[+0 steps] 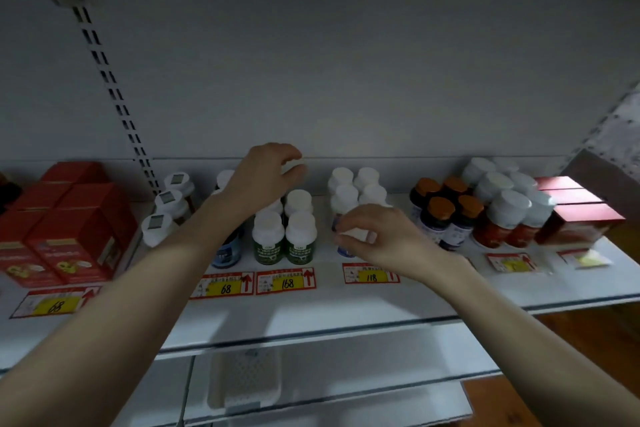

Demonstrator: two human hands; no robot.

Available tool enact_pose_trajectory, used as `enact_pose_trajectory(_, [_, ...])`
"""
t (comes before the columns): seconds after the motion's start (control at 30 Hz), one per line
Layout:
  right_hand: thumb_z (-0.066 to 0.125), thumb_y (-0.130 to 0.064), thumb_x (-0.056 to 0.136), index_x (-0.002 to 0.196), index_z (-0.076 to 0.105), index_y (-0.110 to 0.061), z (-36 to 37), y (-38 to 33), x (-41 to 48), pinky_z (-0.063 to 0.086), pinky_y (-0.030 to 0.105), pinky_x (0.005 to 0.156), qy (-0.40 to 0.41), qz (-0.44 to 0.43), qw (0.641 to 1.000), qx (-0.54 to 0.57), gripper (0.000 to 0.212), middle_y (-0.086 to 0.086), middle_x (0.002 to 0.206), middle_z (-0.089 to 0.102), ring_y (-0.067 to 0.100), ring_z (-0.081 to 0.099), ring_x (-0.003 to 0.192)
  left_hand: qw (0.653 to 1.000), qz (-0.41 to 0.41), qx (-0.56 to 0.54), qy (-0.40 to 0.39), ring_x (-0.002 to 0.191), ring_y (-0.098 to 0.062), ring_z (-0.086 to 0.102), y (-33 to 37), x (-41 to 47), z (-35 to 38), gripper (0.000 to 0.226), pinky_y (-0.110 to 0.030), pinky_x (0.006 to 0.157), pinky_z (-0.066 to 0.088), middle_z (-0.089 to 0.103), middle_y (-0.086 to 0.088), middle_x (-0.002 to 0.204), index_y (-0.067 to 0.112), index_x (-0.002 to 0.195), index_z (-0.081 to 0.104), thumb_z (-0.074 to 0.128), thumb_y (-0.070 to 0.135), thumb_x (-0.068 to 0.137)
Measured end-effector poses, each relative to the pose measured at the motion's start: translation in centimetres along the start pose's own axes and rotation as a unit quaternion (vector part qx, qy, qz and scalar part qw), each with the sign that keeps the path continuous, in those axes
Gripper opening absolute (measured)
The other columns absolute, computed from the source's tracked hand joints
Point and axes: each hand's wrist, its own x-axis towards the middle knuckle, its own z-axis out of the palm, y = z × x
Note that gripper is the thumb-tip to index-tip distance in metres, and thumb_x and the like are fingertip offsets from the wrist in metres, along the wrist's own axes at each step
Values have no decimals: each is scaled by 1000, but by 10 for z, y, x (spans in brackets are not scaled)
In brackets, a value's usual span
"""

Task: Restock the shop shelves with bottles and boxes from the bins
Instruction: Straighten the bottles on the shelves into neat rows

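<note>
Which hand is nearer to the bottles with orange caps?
Right. The right hand is close beside the orange-capped bottles; the left hand is farther off, above the green-labelled bottles.

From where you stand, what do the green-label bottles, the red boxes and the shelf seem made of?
Green-label bottles: probably plastic, with smooth matte white caps. Red boxes: likely printed cardboard, with sharp folded edges and a slight sheen. Shelf: seemingly white painted metal, thin and flat-edged, though uncertain.

Head camera looks down, close, at shelf (pixel 346 308).
</note>
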Motion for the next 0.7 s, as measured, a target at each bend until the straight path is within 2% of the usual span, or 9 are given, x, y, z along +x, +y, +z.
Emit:
enact_pose_trajectory(0.1, [64,-25,84,89,71,-5,-4,5,-28,44,28,75,8,34,999,-17,21,7,93,71,11,58,84,1000,20,1,-23,104,-32,58,17,-3,7,32,-31,90,40,63,-21,113,-2,111,64,61,20,88])
enact_pose_trajectory(0.17, [65,-24,83,92,71,-5,-8,11,-45,46,29,78,-4,65,997,-33,22,7,96,71,16,63,89,998,37,8,-50,100,-34,58,27,-5,16,37,-38,89,44,63,-24,108,-4,105,65,58,28,86])
enact_pose_trajectory(0.2, [66,-24,84,94,71,-4,-11,15,-53,45,25,80,-1,80,996,-43,23,8,99,70,19,64,92,997,45,15,-66,98,-34,58,32,-7,21,39,-41,87,45,63,-25,105,-4,104,65,58,30,86])
enact_pose_trajectory(0.3, [64,-21,85,103,69,-3,-19,28,-66,35,14,78,31,124,990,-65,25,9,109,68,21,61,101,993,51,23,-103,103,-32,56,43,-12,38,37,-39,88,43,61,-19,112,2,115,62,61,27,88])
enact_pose_trajectory(0.37, [64,-21,85,107,67,-4,-24,39,-69,35,14,77,41,149,986,-68,27,11,109,67,22,61,100,989,43,32,-136,110,-29,52,51,-15,47,39,-34,92,39,57,-16,121,4,120,59,60,26,89])
enact_pose_trajectory(0.47, [61,-18,87,105,65,-1,-34,54,-60,39,19,73,43,159,985,-45,26,14,103,64,24,59,95,983,43,59,-169,107,-28,52,61,-14,57,37,-32,86,37,57,-16,120,1,116,60,60,25,89])
enact_pose_trajectory(0.53, [57,-19,90,109,62,-2,-40,61,-45,38,22,71,12,158,986,-48,27,11,100,63,22,57,93,980,31,76,-181,106,-27,53,63,-12,62,38,-33,87,41,57,-16,119,2,117,60,61,26,88])
enact_pose_trajectory(0.63, [54,-28,91,120,57,-7,-43,69,-18,42,24,77,-38,138,988,-64,35,1,97,62,19,56,93,975,18,91,-201,104,-29,54,64,-8,68,37,-38,87,44,58,-17,117,3,118,60,61,25,88])
enact_pose_trajectory(0.7, [55,-31,91,128,51,-10,-41,74,-5,43,25,84,-70,133,987,-59,43,5,116,60,19,55,105,971,18,111,-209,105,-30,55,65,-6,71,35,-38,88,44,58,-18,118,1,118,59,59,20,89])
